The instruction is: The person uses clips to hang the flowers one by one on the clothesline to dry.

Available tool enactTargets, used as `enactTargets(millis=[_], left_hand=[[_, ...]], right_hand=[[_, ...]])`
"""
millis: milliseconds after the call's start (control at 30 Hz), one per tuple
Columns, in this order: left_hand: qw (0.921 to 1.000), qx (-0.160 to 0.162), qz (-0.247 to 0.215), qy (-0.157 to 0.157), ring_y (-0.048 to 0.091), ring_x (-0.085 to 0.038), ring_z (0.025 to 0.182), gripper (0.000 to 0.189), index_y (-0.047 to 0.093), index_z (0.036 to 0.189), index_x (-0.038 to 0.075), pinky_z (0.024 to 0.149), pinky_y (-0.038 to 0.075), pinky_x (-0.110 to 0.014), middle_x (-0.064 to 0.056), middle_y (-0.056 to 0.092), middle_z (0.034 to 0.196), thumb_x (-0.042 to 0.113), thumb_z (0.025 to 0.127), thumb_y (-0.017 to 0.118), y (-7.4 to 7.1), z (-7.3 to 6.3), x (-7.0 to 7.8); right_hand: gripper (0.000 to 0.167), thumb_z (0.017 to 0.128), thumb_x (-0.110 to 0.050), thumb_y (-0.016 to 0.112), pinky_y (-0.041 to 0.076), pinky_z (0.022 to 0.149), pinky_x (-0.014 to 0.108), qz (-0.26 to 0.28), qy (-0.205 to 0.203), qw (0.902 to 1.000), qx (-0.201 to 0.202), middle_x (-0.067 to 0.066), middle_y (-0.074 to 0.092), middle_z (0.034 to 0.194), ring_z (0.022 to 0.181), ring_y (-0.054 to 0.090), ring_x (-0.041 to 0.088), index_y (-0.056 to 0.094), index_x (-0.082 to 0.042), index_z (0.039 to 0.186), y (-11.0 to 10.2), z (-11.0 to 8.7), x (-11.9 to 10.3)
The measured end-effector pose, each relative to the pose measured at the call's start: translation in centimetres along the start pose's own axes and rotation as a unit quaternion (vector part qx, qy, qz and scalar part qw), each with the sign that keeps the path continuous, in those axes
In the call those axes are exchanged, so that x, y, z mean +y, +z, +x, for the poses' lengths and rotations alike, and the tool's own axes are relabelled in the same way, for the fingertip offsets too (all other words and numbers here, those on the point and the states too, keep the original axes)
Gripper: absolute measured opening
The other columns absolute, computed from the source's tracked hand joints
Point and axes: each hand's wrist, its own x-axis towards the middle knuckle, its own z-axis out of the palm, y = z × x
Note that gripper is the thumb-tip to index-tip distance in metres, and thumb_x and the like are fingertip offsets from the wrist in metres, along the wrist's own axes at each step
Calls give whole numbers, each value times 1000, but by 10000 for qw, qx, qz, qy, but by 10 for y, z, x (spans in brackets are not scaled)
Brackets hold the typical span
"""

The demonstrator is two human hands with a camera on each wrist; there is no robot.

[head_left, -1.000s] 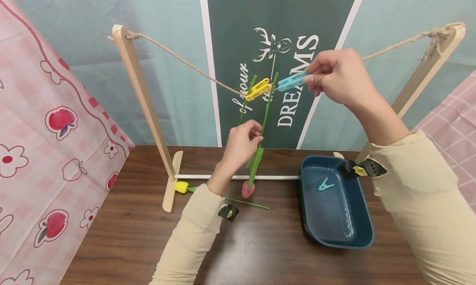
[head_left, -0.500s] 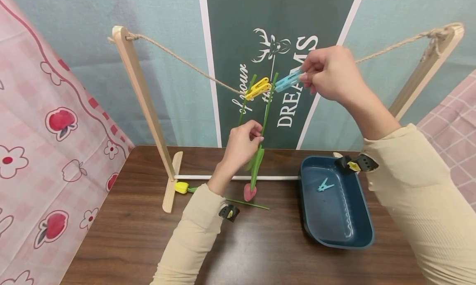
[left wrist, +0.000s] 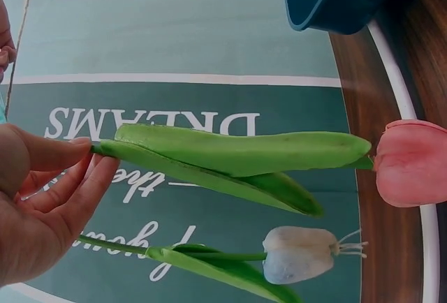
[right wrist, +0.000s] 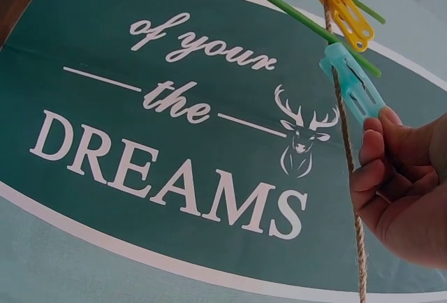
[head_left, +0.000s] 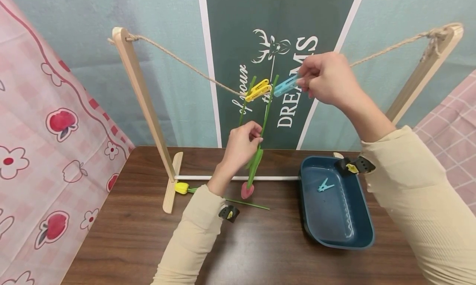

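My left hand pinches the green stem of a pink tulip, which hangs head down below the rope. Between thumb and fingers, my right hand holds a light blue clothespin by its handle end. Its jaw end is at the rope, close beside the pink tulip's stem; whether it bites the stem I cannot tell. Just left of it, a yellow clothespin sits on the rope at another stem. That stem's pale white tulip also hangs head down, hidden behind my left hand in the head view.
The rope spans two wooden posts, with a white rod low between them. A yellow tulip lies on the table, partly under my left arm. At right stands a blue basin with another blue clothespin.
My right hand has shifted left with the blue clothespin, bringing it nearer the pink tulip's stem. The pink tulip's head has swayed slightly, while my left hand has stayed nearly still.
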Motion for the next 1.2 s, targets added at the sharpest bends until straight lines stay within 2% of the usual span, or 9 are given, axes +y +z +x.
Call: enactTargets(millis=[467, 733, 1200], left_hand=[[10000, -85, 38, 15, 59, -13, 73, 12, 63, 93, 2, 69, 46, -25, -2, 63, 78, 0, 82, 65, 1, -2, 0], [9998, 2, 137, 163, 58, -12, 70, 11, 64, 90, 3, 66, 46, -25, -2, 63, 76, -1, 81, 65, 0, -3, -1], [9992, -50, 223, 323, 59, -13, 69, 10, 65, 89, 3, 67, 46, -25, -4, 65, 75, -3, 80, 65, -1, -3, 0]], right_hand=[[9, 86, -3, 61, 38, 48, 21, -104, -29, 9996, -254, 10, 62, 64, 46, 52, 14, 63, 5, 83, 1, -3, 2], [8, 85, -3, 61, 37, 48, 22, -131, -33, 9994, -307, 11, 62, 64, 47, 52, 16, 64, 4, 83, 1, -4, 1], [8, 84, -1, 61, 38, 47, 21, -108, -119, 9993, -334, 9, 60, 61, 45, 52, 18, 64, 5, 82, 4, -3, -2]])
